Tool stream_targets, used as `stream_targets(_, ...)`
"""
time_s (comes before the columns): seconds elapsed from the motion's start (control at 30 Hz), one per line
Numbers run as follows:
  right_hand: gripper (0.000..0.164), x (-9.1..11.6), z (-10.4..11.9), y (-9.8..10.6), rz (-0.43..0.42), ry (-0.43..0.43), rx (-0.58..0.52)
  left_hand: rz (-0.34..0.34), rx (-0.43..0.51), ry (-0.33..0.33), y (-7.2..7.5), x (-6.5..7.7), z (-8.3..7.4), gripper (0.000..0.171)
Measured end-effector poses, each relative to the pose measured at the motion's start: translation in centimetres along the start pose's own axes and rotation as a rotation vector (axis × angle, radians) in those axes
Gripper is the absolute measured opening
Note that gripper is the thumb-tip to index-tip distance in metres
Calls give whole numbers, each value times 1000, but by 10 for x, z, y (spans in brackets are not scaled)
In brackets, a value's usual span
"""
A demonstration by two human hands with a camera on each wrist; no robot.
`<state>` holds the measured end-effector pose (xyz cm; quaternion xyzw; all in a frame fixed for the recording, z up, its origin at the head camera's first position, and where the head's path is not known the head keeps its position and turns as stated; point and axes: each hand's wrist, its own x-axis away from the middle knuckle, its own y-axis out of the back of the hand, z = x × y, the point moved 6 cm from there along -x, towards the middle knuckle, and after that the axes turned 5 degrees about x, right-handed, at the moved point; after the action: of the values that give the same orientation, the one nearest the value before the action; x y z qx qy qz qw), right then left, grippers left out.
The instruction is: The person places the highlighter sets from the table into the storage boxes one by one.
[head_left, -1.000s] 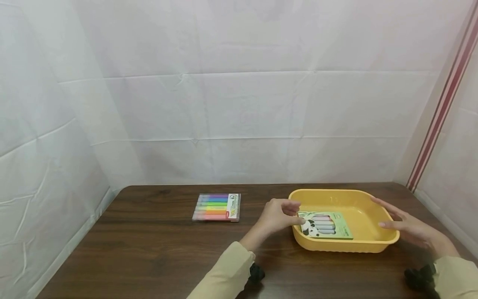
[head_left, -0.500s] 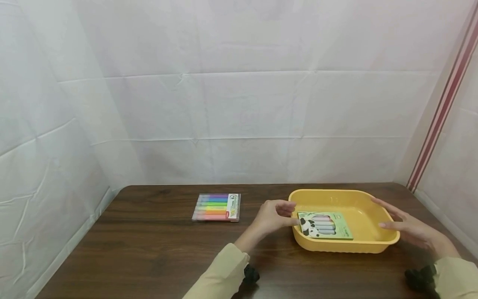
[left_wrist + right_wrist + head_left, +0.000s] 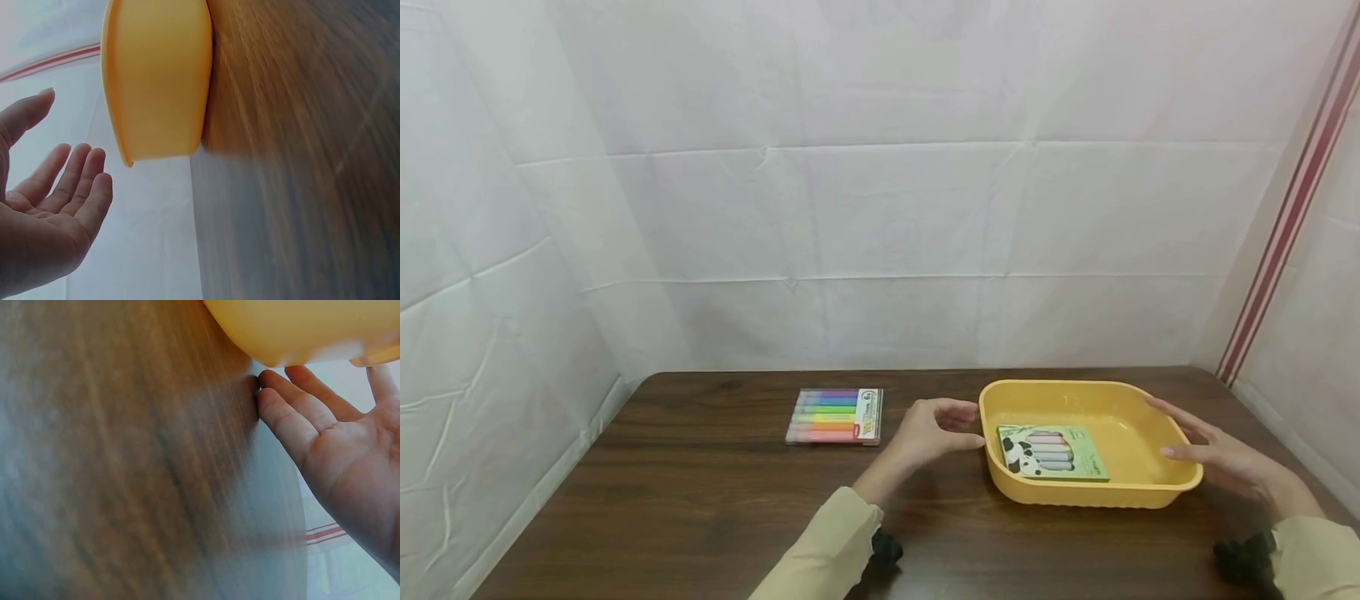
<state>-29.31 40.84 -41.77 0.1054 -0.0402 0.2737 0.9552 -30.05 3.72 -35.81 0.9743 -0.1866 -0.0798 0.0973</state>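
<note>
A yellow plastic tray stands on the right part of the table. Flat inside its left end lies a green box of markers with a panda picture. Just left of the tray is my left hand, thumb and fingers spread and holding nothing; the left wrist view shows a gap between its fingers and the tray wall. At the tray's right end my right hand holds the rim, thumb over the inside and fingers along the outer wall, as the right wrist view also shows.
A clear pack of rainbow-coloured highlighters lies left of the middle of the dark wooden table. White cloth hangs behind and at both sides, with a red stripe at the right.
My left hand has moved left, away from the marker box and out over the tray's rim. The box stays inside the tray. My right hand has not visibly moved.
</note>
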Motion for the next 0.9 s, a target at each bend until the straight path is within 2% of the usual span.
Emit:
stream_targets(0.43,71,-1,0,1,-1,10,11,-22,-25,-3,22,4,6,40)
stream_targets(0.57,72,-1,0,1,-6,6,32,-16,-1,-24,28,17,-14,39)
stream_targets(0.63,72,-1,0,1,-6,4,35,-17,13,-32,30,19,-14,40)
stream_targets(0.67,72,-1,0,1,-4,4,35,-19,11,-28,31,19,-14,40)
stream_targets(0.8,72,-1,-1,2,-3,1,36,-35,7,-32,37,11,7,42)
stream_targets(0.9,72,-1,-2,3,-10,-3,48,-44,6,-39,43,11,9,43)
